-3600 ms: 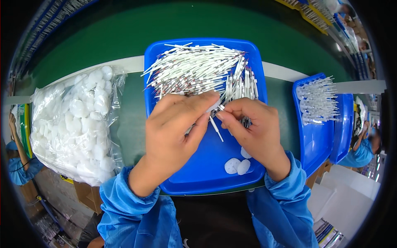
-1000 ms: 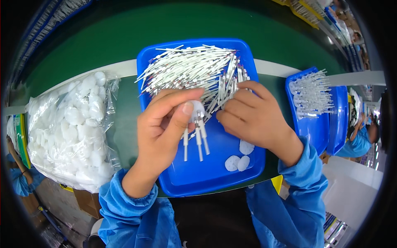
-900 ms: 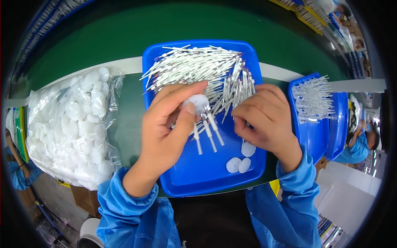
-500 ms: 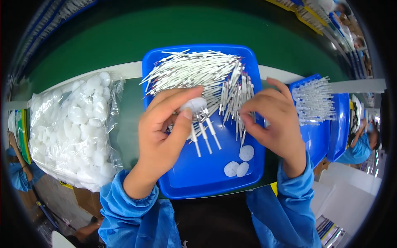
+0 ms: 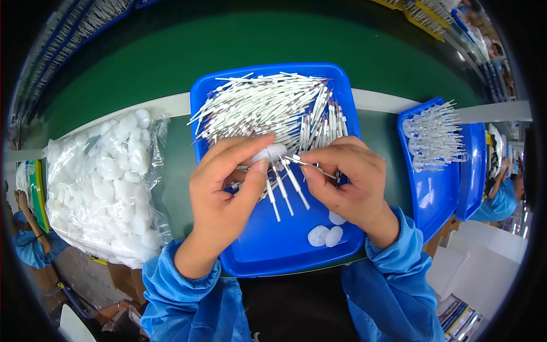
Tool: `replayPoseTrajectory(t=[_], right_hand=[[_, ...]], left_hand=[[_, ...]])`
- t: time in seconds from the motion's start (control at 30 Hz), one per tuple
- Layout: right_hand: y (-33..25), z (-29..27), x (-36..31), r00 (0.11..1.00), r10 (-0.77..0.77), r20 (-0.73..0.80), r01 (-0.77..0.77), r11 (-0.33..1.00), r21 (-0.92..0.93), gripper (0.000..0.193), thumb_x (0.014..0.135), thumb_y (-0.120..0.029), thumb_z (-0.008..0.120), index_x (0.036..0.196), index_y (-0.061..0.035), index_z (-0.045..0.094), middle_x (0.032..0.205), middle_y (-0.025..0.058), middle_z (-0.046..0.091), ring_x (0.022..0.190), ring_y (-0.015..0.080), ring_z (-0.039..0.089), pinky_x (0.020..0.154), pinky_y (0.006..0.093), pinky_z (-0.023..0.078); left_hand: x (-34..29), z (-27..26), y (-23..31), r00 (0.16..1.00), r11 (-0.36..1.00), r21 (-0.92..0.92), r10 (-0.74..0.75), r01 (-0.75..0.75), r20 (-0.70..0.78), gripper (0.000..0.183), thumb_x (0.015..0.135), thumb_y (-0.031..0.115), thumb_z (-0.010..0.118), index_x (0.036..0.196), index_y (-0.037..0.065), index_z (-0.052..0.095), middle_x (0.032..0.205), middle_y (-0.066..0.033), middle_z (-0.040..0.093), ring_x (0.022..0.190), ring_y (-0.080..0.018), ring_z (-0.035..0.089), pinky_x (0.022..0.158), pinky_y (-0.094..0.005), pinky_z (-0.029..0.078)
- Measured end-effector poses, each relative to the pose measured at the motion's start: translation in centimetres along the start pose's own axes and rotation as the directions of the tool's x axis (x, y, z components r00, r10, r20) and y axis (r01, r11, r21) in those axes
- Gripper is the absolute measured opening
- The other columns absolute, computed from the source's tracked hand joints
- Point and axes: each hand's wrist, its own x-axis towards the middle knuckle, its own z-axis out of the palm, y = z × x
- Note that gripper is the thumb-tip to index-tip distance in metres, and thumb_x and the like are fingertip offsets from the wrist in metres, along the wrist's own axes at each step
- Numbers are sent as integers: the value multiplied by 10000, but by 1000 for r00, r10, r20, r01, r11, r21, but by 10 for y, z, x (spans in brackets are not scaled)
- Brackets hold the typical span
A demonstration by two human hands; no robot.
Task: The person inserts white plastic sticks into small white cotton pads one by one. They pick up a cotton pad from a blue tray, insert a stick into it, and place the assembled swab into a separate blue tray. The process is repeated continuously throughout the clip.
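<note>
The left hand (image 5: 225, 188), angled far and right, pinches a white disc (image 5: 270, 151) between thumb and fingers. Three sticks (image 5: 293, 185) project nearward from it, above the blue tray (image 5: 268, 259). The right hand (image 5: 359, 178), angled left, pinches a fourth stick (image 5: 294, 160), its tip just beside the disc's right edge.

Green table (image 5: 178, 171) with a clear plastic bag (image 5: 158, 165) beside a blue tray (image 5: 273, 253)

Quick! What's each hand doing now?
Left hand: closed, pinching a white disc with thin white rods extending from it.
Right hand: closed, pinching one slim rod.
</note>
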Motion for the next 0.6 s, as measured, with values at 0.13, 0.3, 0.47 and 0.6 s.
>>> replayPoseTrajectory(t=[0.13, 0.3, 0.47, 0.6], right_hand=[[-2, 1, -1, 999, 42, -1, -42, 999, 31, 208, 838, -69, 900, 1033, -110, 840, 608, -7, 653, 543, 172, 639, 635, 340, 507], [-7, -1, -5, 993, 120, 13, -120, 993, 8, 209, 845, -81, 907, 1042, -115, 843, 608, -7, 658, 535, 160, 642, 599, 330, 495], [-12, 2, -4, 994, 106, 34, -106, 994, -1, 204, 852, -96, 910, 1042, -115, 838, 609, -1, 656, 535, 161, 641, 563, 313, 480], [-6, 2, -2, 993, 107, 54, -107, 994, -3, 151, 876, -104, 894, 1004, -112, 816, 652, 4, 686, 546, 180, 658, 556, 320, 489]], left_hand=[[0, 3, -2, 999, 1000, 4, 26, -26, -22, 388, 997, -63, 731, 1372, 23, 780, 1251, -125, 719, 1028, -153, 735, 787, -255, 634], [0, 3, 0, 995, 988, 124, 98, -96, -14, 405, 973, -69, 758, 1366, 23, 784, 1237, -127, 723, 1057, -181, 735, 802, -278, 645], [-1, 5, -1, 991, 978, 166, 131, -127, -17, 392, 962, -60, 781, 1345, 23, 795, 1207, -117, 729, 1041, -188, 732, 813, -283, 644], [1, 6, -1, 995, 991, 96, 96, -94, -12, 365, 961, -63, 773, 1318, 11, 799, 1303, -166, 775, 1083, -214, 768, 860, -309, 653]])
